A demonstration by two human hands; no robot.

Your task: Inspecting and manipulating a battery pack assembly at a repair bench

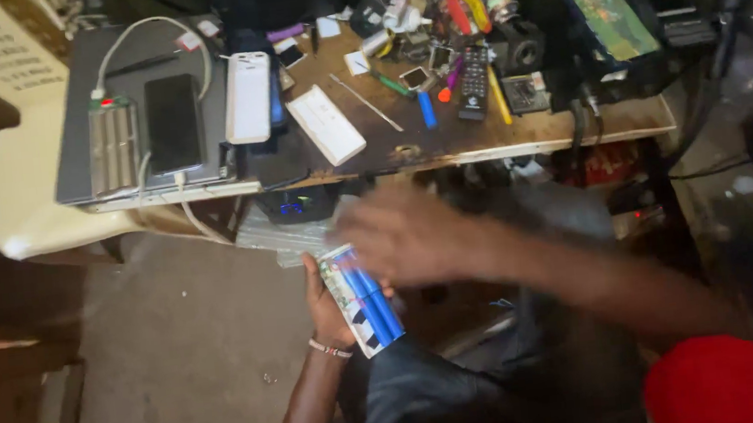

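Fingers of the left hand (326, 310) wrap around a pack of blue cylindrical cells (362, 300), held over the lap below the desk's front edge. Over its top end sweeps the right hand (402, 235), blurred; whether its fingers are spread or pinching cannot be told. The pack looks bundled already, though what remains is unclear. On the desk (444, 145): a white box (325, 124) near the front edge, a black phone (173, 122) toward the left end, a remote (473, 81) amid clutter. Nothing blocks the hands.
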